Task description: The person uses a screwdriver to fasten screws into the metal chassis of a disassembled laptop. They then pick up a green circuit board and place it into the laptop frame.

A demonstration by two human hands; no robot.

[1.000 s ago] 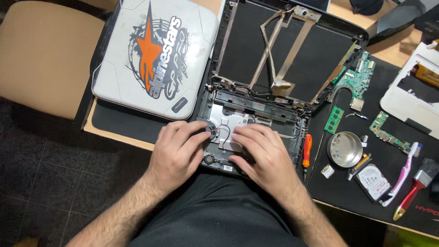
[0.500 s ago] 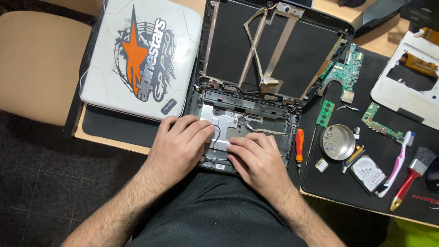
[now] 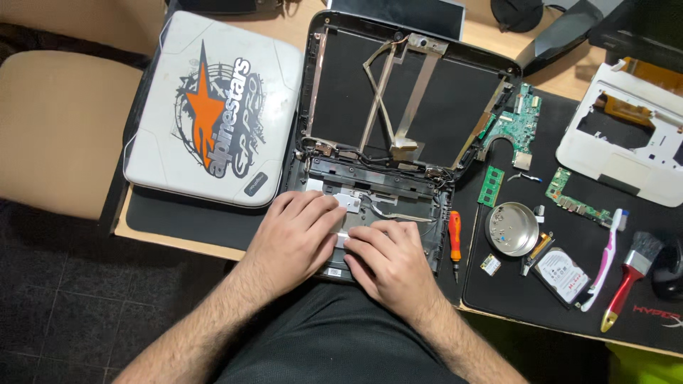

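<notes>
Head cam is looking straight down at a stripped laptop base (image 3: 370,206), black shell w/ the lid frame (image 3: 409,92) folded back flat and empty, ribbon cables crossing inside it. The base is sitting at the near edge of the desk, hanging a bit over the person's lap, on a black mat (image 3: 185,213).

Both hands are lying on the lower half of the base. Left hand (image 3: 295,238) is pressing flat, fingers together and pointing toward the silver metal plate (image 3: 348,203) in the middle, fingertips touching it. Right hand (image 3: 388,259) is sitting just beside it, fingers curled low over the same plate, thumb-side edges nearly touching the left. Neither hand is gripping anything that I can see, just palms down on the chassis; can't tell what's under the fingers.

Room-wise: left of the base a white laptop lid w/ orange star graphic (image 3: 213,114) is crowding right up against it. Right side, an orange-handled screwdriver (image 3: 455,238) is lying just beside the base edge, then a green RAM stick (image 3: 491,186), a round metal dish (image 3: 512,227) w/ screws, a green board (image 3: 516,124), a hard drive (image 3: 562,274), a pink toothbrush (image 3: 605,259) and a red-handled brush (image 3: 629,274) further out. White bezel (image 3: 626,142) is sitting far right.
</notes>
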